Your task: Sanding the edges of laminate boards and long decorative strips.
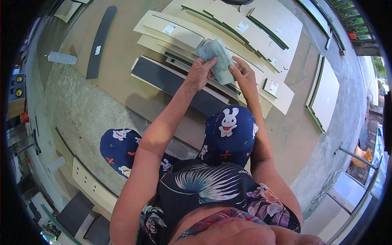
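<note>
While the left hand [200, 73] clamps it and the right hand [244, 74] touches its edge, grip unclear, the rectangular pad [218, 61] lies between, pale green and mottled.

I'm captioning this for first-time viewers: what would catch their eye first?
Probably the pale green piece, upper centre, gripped by the left hand, the right hand at its right edge. Then the navy rabbit-print trousers, lower down near the middle, and the cream panels spread beyond the hands.
</note>
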Action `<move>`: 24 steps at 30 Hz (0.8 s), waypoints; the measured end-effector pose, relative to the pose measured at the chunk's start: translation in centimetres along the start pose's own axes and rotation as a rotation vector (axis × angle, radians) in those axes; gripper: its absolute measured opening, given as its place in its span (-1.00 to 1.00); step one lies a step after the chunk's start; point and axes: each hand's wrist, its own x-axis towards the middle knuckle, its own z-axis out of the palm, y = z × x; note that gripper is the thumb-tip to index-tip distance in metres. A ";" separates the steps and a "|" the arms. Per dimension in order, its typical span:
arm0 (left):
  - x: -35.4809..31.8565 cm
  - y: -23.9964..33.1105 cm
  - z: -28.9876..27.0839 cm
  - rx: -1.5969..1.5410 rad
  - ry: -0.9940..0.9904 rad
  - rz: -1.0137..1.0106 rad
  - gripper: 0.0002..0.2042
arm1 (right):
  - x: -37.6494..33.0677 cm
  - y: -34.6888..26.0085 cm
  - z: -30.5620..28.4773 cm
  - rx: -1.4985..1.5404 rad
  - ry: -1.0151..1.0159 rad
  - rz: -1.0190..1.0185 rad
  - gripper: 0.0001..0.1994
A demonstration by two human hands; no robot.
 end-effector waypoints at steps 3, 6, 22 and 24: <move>0.2 -0.3 -0.3 0.054 0.008 0.016 -0.81 | 0.0 0.0 0.0 -0.033 -0.022 0.029 -0.45; 0.5 -0.4 -0.7 0.091 0.047 -0.040 -0.80 | 0.0 -0.1 0.2 -0.321 -0.018 -0.175 -0.41; 0.1 -1.1 -0.8 0.889 0.271 0.216 -0.52 | -0.4 0.2 0.0 -0.037 -0.045 0.130 -0.62; -0.1 -1.4 -1.1 0.990 0.375 0.264 -0.46 | -0.6 0.8 -0.2 -0.079 -0.006 0.214 -0.61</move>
